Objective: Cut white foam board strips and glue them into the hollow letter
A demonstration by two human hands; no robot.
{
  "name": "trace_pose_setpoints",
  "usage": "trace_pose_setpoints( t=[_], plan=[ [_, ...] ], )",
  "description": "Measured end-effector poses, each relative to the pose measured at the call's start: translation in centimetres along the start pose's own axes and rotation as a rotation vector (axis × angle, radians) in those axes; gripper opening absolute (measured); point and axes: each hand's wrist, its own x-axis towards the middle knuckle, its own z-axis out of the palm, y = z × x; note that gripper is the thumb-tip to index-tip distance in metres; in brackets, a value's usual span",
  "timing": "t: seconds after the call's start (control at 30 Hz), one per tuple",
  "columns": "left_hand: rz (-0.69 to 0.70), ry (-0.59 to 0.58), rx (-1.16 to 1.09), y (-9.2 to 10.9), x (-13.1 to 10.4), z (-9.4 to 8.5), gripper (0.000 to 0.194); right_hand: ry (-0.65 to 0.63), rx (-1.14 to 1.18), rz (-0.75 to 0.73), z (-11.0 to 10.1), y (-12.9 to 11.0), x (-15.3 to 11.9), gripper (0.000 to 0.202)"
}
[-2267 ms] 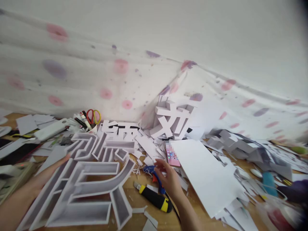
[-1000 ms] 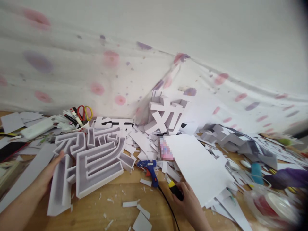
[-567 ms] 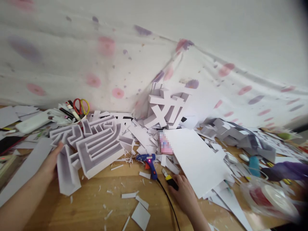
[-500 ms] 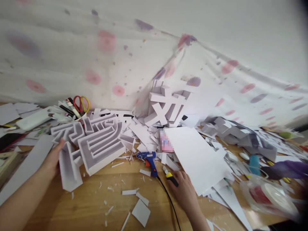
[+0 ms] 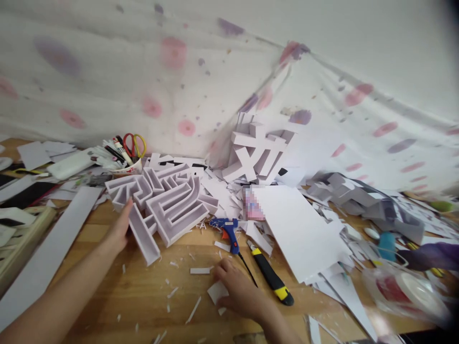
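Note:
My left hand grips the left side of a hollow white foam-board character, its open channels facing up, near the left of the table. My right hand is low over the wood, thumb and fingers apart around a small white square offcut; whether it touches the piece I cannot tell. To the right of this hand lies a black and yellow utility knife. A blue hot glue gun rests just beyond the hand, its black cord running partly behind the fingers.
A second white character stands at the back against the patterned sheet. Large white board lies right of the glue gun. A cup holds pens and scissors. Scraps litter the table; a bagged spool sits at right.
My right hand has let go of the utility knife, which now lies on the table, and moved left to the square offcut. My left hand has shifted the character to the right. The view has turned slightly.

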Motion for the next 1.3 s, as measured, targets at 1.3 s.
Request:
trace_pose_setpoints(
  t=[1.3],
  plan=[
    [1.005,-0.532,0.912,-5.2,-6.7,-2.3,0.023,0.570,0.359,-0.149,8.6,-6.7,5.8,0.021]
  ],
)
